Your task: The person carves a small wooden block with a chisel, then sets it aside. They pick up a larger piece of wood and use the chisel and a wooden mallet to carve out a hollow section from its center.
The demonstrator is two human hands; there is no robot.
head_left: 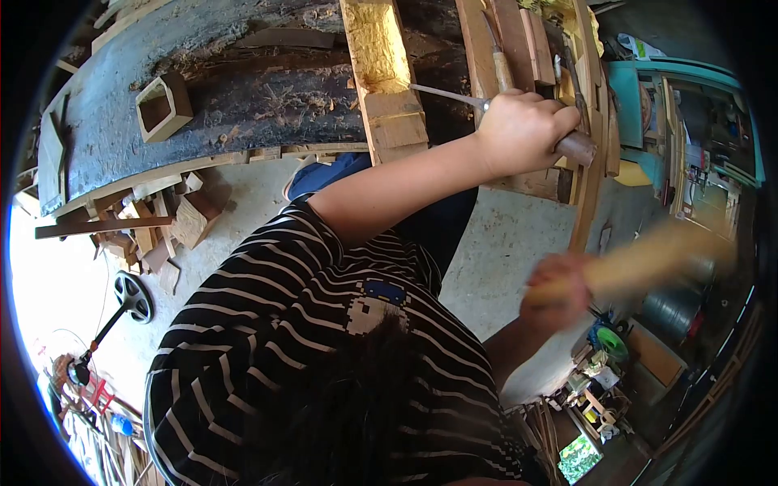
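Note:
My left hand (527,130) is wrapped round the wooden handle of a chisel (450,95). The chisel's thin metal shaft points left, its tip at the edge of a rough yellow hollow cut into a wooden beam (395,121). Off to the lower right, my right hand (557,290) grips a wooden mallet (648,263), raised away from the chisel and smeared by motion. The mallet's exact shape is blurred. Another chisel-like tool with a wooden handle (502,71) lies just beyond my left hand.
Under the beam is a dark, chip-strewn workbench (267,105) with a hollow wooden block (164,107) on it. Long boards (596,154) stand at the right. Wood offcuts (146,223) are heaped on the floor at left, near a black wheel-like base (133,297).

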